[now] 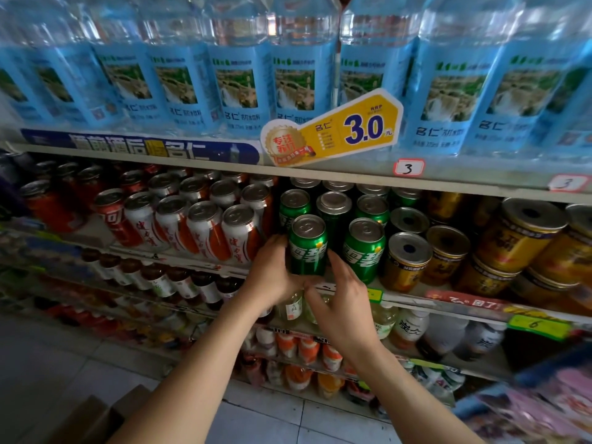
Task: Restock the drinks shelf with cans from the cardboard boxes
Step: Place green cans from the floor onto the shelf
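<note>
A green can (308,245) stands at the front edge of the drinks shelf (403,294), at the head of several green cans. My left hand (275,272) wraps the can's left side and bottom. My right hand (344,299) is at its lower right, fingers spread, with the fingertips touching near the can's base. A second green can (363,249) stands just to the right. A cardboard box (93,418) shows at the bottom left on the floor.
White-and-orange cans (208,229) fill the shelf to the left, gold cans (448,254) to the right. Blue-labelled water bottles (237,84) line the shelf above, with a yellow price tag (352,129). Lower shelves hold small bottles (179,283). Tiled floor (64,357) lies below.
</note>
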`<state>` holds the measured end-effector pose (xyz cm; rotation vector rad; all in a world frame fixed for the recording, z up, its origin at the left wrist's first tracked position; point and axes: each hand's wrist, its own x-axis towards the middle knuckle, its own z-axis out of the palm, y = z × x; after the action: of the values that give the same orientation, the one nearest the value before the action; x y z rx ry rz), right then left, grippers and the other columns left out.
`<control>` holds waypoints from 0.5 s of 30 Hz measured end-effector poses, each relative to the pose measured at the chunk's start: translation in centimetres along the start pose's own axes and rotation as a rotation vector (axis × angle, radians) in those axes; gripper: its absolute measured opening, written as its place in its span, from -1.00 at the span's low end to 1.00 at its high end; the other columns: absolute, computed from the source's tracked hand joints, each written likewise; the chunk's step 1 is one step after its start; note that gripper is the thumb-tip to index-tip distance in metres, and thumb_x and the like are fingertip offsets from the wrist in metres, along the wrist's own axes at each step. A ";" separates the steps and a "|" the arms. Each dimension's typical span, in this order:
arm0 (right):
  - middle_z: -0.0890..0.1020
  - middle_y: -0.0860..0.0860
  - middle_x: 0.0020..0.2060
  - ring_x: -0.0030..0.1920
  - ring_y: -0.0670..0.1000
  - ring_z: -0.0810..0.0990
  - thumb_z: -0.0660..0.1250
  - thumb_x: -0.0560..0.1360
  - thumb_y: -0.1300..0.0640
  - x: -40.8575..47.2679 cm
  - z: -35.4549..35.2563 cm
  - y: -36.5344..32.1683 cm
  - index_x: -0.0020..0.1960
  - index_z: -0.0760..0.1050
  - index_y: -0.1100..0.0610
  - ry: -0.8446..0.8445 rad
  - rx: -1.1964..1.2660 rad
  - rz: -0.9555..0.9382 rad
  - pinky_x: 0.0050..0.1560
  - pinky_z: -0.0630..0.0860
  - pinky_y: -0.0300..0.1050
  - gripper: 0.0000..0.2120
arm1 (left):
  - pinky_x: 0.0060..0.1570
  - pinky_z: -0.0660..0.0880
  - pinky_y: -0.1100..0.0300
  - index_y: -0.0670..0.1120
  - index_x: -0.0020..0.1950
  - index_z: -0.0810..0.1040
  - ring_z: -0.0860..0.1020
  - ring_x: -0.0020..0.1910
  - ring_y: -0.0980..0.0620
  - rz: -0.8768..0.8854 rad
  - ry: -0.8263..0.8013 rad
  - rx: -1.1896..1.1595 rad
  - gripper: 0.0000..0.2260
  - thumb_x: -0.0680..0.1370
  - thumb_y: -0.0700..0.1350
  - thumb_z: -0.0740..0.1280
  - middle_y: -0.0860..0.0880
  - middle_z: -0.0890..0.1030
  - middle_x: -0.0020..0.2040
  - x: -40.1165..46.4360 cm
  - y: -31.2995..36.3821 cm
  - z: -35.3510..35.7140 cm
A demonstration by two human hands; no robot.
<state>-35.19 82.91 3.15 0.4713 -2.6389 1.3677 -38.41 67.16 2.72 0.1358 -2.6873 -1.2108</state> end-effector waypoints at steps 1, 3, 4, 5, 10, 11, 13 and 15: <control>0.52 0.00 0.32 0.32 -0.02 0.50 0.33 0.48 0.06 -0.1 -0.1 0.0 0.49 0.30 0.12 -0.006 -0.006 -0.002 0.29 0.49 -0.02 -0.40 | 0.13 0.57 0.13 0.00 0.28 0.49 0.57 0.14 0.11 0.007 0.008 -0.025 -0.27 0.17 0.13 0.64 0.08 0.58 0.17 -0.2 -0.1 -0.1; 0.50 0.01 0.35 0.35 -0.01 0.47 0.32 0.46 0.10 -0.3 -0.1 0.0 0.50 0.28 0.13 -0.023 -0.026 0.000 0.33 0.46 -0.03 -0.37 | 0.05 0.57 0.27 -0.03 0.24 0.51 0.61 0.06 0.15 0.007 0.053 -0.060 -0.37 0.24 -0.02 0.65 0.12 0.62 0.09 -0.6 -0.3 -0.3; 0.49 0.02 0.36 0.36 0.00 0.45 0.31 0.45 0.10 -0.4 -0.1 -0.1 0.51 0.26 0.13 -0.031 -0.034 0.004 0.35 0.45 -0.04 -0.36 | 0.03 0.59 0.26 -0.04 0.22 0.52 0.63 0.03 0.15 0.000 0.075 -0.076 -0.41 0.25 -0.06 0.64 0.11 0.64 0.06 -0.6 -0.3 -0.3; 0.48 0.02 0.37 0.36 0.00 0.45 0.31 0.46 0.10 -0.6 -0.1 -0.1 0.52 0.26 0.13 -0.039 -0.041 0.007 0.36 0.45 -0.06 -0.36 | 0.03 0.61 0.18 -0.04 0.19 0.53 0.64 0.02 0.14 -0.006 0.089 -0.087 -0.43 0.25 -0.07 0.64 0.09 0.66 0.05 -0.7 -0.4 -0.2; 0.52 0.03 0.33 0.29 -0.01 0.50 0.35 0.48 0.11 -1.0 -0.6 -0.3 0.49 0.31 0.15 -0.043 -0.084 -0.007 0.21 0.42 -0.26 -0.39 | 0.02 0.63 0.02 -0.04 0.17 0.56 0.65 0.02 0.09 -0.008 0.117 -0.077 -0.42 0.22 0.02 0.64 0.03 0.67 0.06 -0.6 -0.8 0.2; 0.53 0.03 0.31 0.27 0.00 0.52 0.35 0.48 0.10 -1.1 -0.6 -0.3 0.48 0.32 0.15 -0.039 -0.098 -0.016 0.19 0.45 -0.23 -0.40 | 0.02 0.63 0.01 -0.02 0.17 0.56 0.65 0.02 0.09 -0.009 0.110 -0.085 -0.42 0.21 0.05 0.62 0.03 0.67 0.07 -0.6 -0.7 0.3; 0.54 0.04 0.31 0.27 0.03 0.54 0.34 0.48 0.07 -1.4 -0.8 -0.2 0.46 0.36 0.14 -0.038 -0.133 -0.028 0.21 0.53 -0.12 -0.43 | 0.01 0.63 0.03 0.01 0.15 0.56 0.65 0.01 0.11 -0.012 0.107 -0.112 -0.45 0.21 0.08 0.60 0.05 0.67 0.05 -0.6 -0.4 0.5; 0.57 0.04 0.29 0.26 0.05 0.55 0.34 0.47 0.06 -1.6 -0.9 0.0 0.42 0.41 0.13 -0.033 -0.165 -0.049 0.20 0.55 -0.02 -0.47 | -0.01 0.63 0.11 0.00 0.13 0.57 0.65 -0.02 0.18 -0.003 0.106 -0.130 -0.50 0.25 0.02 0.62 0.06 0.68 0.02 -0.7 0.1 0.8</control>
<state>-33.74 83.97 3.30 0.5369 -2.7180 1.1257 -37.89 67.94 2.22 0.1802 -2.5111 -1.3352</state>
